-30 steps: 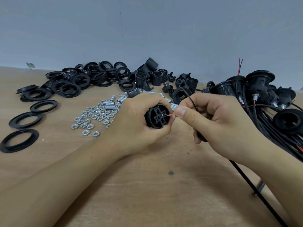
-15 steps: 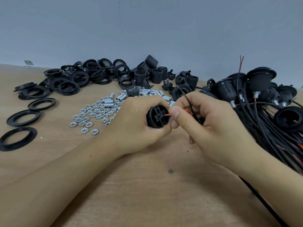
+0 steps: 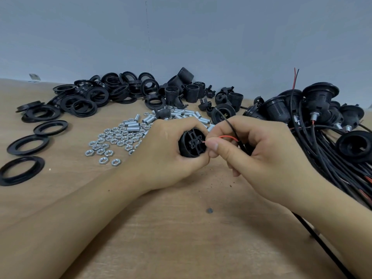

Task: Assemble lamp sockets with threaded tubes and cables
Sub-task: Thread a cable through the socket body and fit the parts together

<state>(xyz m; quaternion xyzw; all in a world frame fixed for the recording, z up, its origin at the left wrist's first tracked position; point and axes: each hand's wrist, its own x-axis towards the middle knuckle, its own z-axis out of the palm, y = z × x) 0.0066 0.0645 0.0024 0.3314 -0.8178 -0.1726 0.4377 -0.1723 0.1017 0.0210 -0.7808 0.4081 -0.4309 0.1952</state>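
Note:
My left hand (image 3: 167, 150) grips a black lamp socket body (image 3: 191, 143) just above the wooden table, its terminal end facing me. My right hand (image 3: 255, 156) pinches a thin red wire (image 3: 227, 137) whose bare tip touches the socket's terminal block. A black wire (image 3: 229, 123) loops up over my right fingers. The black cable (image 3: 322, 244) runs from under my right wrist toward the lower right. Silver threaded tubes (image 3: 132, 125) and hex nuts (image 3: 112, 141) lie left of the socket.
Black threaded rings (image 3: 26, 144) spread across the left and back of the wooden table (image 3: 181, 228). Loose socket shells (image 3: 193, 91) stand at the back centre. A heap of assembled sockets with cables (image 3: 326, 125) fills the right side. A grey wall stands behind.
My hands and the socket shifted slightly. The red wire now bows out in a longer visible stretch, and its tip stays at the socket's terminal block.

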